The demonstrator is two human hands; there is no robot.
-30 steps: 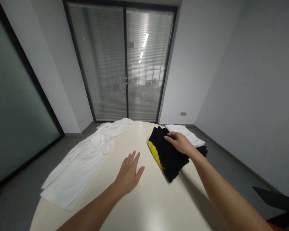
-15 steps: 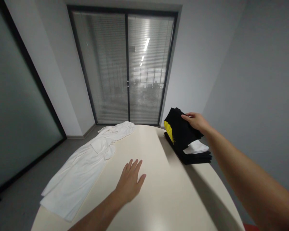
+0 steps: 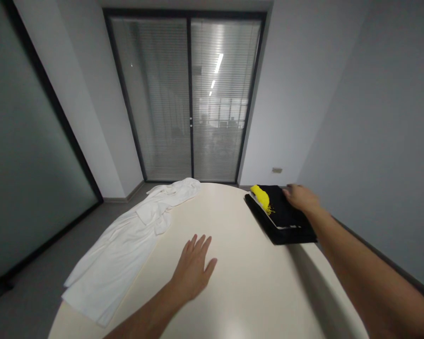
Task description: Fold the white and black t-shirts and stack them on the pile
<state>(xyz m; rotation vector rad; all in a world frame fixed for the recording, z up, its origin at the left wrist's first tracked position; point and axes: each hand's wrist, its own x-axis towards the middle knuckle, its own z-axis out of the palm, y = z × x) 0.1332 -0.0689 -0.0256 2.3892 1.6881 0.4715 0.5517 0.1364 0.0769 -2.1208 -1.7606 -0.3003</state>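
My left hand [image 3: 194, 269] is over the near middle of the table, palm down, its fingers spread and holding nothing. To the right, my right hand [image 3: 303, 197] is at the far right edge of a folded black garment with a yellow print [image 3: 277, 205], its fingers bent at the cloth and partly hidden. That garment lies flat on a stack of folded black clothes [image 3: 268, 230]. A thin white edge of cloth shows between them. Along the table's left side stretches a white garment [image 3: 116, 259], loosely spread and rumpled toward its far end.
All the clothes rest on a pale table [image 3: 229, 278] with a rounded edge. Beyond it are a glass door with blinds [image 3: 191, 103] and grey walls. A frosted glass panel [image 3: 31, 155] stands at the left.
My right hand has lowered the black garment with the yellow print from above the stack onto it, covering most of the white cloth there. My left hand has barely moved.
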